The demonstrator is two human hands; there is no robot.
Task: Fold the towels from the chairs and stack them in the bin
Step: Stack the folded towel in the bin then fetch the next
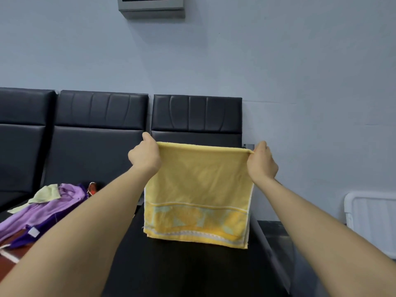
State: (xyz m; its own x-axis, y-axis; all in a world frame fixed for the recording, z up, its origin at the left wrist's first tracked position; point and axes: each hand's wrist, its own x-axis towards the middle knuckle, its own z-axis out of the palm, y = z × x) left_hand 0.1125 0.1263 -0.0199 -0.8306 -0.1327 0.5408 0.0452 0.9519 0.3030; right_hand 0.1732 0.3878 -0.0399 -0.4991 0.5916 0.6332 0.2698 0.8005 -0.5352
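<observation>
Towel, yellow [199,189], hangs doubled over mid-air at frame centre, above the black chair seat [192,271]. Left hand [144,156] pinches its top edge at 9 o'clock, right hand [261,162] at 3 o'clock, edge taut between. Purple and green towels [42,209] lie at 8 o'clock; white bin [372,217] at 4 o'clock.

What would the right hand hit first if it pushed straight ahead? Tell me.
Probably the wall. The right hand, pinching the yellow towel, points forward just past the chair back; depth is unclear.
</observation>
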